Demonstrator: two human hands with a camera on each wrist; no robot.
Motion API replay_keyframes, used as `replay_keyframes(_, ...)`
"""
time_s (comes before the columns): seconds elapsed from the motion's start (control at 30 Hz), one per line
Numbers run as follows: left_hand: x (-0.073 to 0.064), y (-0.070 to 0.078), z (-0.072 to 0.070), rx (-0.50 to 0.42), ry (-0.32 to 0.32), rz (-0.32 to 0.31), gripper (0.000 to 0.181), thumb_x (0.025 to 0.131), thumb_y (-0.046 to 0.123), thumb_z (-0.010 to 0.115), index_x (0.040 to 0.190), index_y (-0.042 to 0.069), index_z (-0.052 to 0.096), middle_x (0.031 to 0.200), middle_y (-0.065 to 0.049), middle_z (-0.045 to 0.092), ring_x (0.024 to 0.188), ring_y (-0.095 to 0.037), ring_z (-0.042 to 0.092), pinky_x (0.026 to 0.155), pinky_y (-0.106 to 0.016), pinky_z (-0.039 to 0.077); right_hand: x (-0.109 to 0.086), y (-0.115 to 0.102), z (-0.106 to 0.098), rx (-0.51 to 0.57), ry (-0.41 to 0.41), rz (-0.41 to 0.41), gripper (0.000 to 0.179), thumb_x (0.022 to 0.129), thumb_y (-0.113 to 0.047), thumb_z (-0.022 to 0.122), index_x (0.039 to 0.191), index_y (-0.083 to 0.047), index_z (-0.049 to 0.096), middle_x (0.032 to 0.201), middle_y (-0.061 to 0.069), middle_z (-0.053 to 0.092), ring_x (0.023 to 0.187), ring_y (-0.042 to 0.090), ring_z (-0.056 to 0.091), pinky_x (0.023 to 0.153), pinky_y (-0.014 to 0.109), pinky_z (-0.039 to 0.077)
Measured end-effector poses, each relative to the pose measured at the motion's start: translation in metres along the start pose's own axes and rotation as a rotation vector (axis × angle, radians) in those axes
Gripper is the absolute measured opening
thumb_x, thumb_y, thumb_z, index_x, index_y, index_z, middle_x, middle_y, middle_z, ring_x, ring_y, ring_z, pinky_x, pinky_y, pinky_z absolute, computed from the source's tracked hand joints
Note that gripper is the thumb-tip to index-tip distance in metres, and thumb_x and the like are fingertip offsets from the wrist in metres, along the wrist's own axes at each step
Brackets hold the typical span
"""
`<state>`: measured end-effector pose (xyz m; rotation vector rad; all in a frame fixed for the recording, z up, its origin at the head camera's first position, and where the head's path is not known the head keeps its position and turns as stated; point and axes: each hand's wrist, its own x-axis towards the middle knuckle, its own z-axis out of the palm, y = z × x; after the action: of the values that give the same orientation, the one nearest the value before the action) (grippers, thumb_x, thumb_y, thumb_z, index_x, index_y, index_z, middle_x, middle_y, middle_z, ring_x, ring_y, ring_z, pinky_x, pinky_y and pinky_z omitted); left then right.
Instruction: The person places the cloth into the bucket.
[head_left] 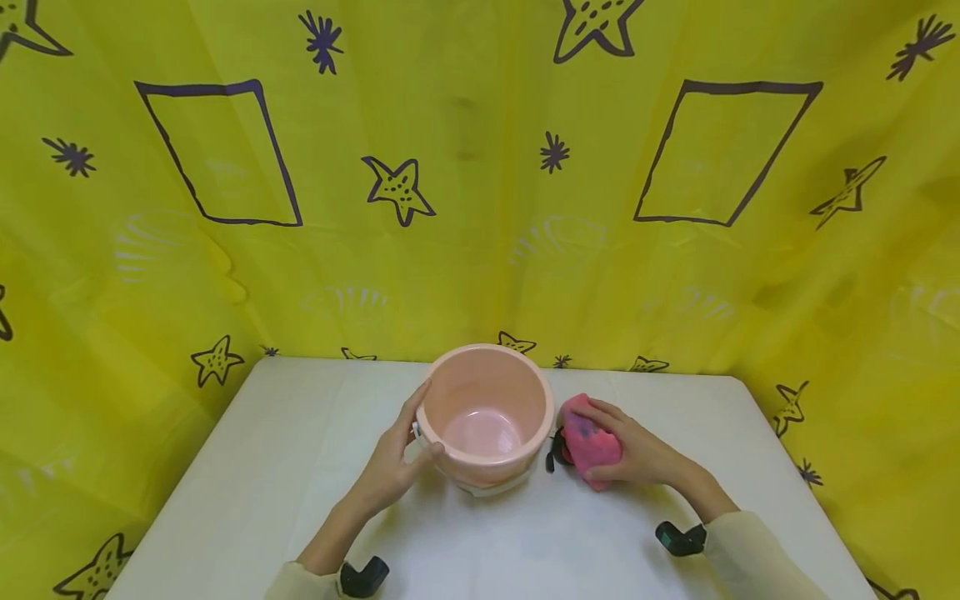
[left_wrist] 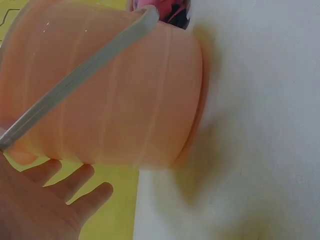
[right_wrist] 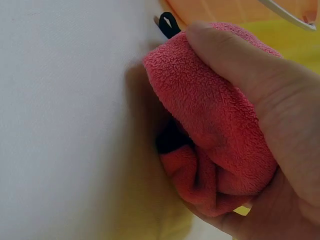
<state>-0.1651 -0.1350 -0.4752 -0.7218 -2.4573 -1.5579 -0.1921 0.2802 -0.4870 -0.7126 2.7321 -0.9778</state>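
Observation:
A peach-coloured bucket (head_left: 491, 467) with a pale handle (left_wrist: 85, 75) stands upright on the white table, its bare inside visible from above. My left hand (head_left: 393, 462) rests against the bucket's left side near the rim, thumb toward the front. In the left wrist view its other fingers (left_wrist: 92, 200) extend loosely along the wall. To the right of the bucket, my right hand (head_left: 637, 446) grips a bunched pink fleecy cloth (right_wrist: 210, 105) between thumb and fingers. A black loop (right_wrist: 169, 22) and a dark patch show on the cloth, which is low over the table.
The white table (head_left: 285, 467) reaches back to a yellow curtain (head_left: 480, 275) with drawn stars and shells, which also hangs on both sides. A black wrist device (head_left: 363, 577) sits at the left cuff, another black device (head_left: 681, 539) at the right.

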Motion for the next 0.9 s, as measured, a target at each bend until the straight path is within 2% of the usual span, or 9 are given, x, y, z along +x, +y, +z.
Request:
replay_keyframes(0.23,0.0,0.002,0.003,-0.004,0.016,-0.03,0.084,0.095,0.033,0.069,0.164,0.028,0.022,0.167,-0.007,0.029,0.145,-0.04,0.041,0.103,-0.064,0.046,0.002,0.0,0.001,-0.002,-0.014,0.042,0.089,0.077,-0.04,0.091,0.153,-0.027,0.047,0.148,0.016,0.05,0.122,0.036,0.052,0.089,0.049,0.053)
replay_keyframes(0.47,-0.001,-0.001,0.004,-0.034,0.03,-0.056,0.085,0.093,0.036,0.071,0.163,0.034,0.024,0.165,-0.009,0.034,0.141,-0.042,0.045,0.101,-0.063,0.048,0.002,0.001,0.003,0.002,0.0,0.056,0.086,0.077,-0.037,0.092,0.152,-0.028,0.05,0.143,0.014,0.054,0.12,0.035,0.054,0.088,0.047,0.053)
replay_keyframes(0.67,-0.001,-0.007,0.007,-0.102,0.045,-0.051,0.085,0.093,0.031,0.074,0.162,0.034,0.024,0.162,-0.012,0.037,0.138,-0.042,0.048,0.1,-0.059,0.05,0.003,0.003,0.006,0.057,0.035,0.072,0.084,0.077,-0.028,0.093,0.15,-0.022,0.052,0.135,0.011,0.061,0.115,0.032,0.057,0.087,0.044,0.054)
replay_keyframes(0.9,-0.004,-0.012,0.013,-0.17,0.072,-0.092,0.085,0.092,0.028,0.074,0.16,0.035,0.025,0.158,-0.016,0.042,0.137,-0.044,0.049,0.1,-0.058,0.05,0.001,0.0,0.005,0.09,0.08,0.08,0.076,0.077,-0.022,0.092,0.145,-0.02,0.058,0.125,0.011,0.066,0.104,0.028,0.06,0.079,0.037,0.055)
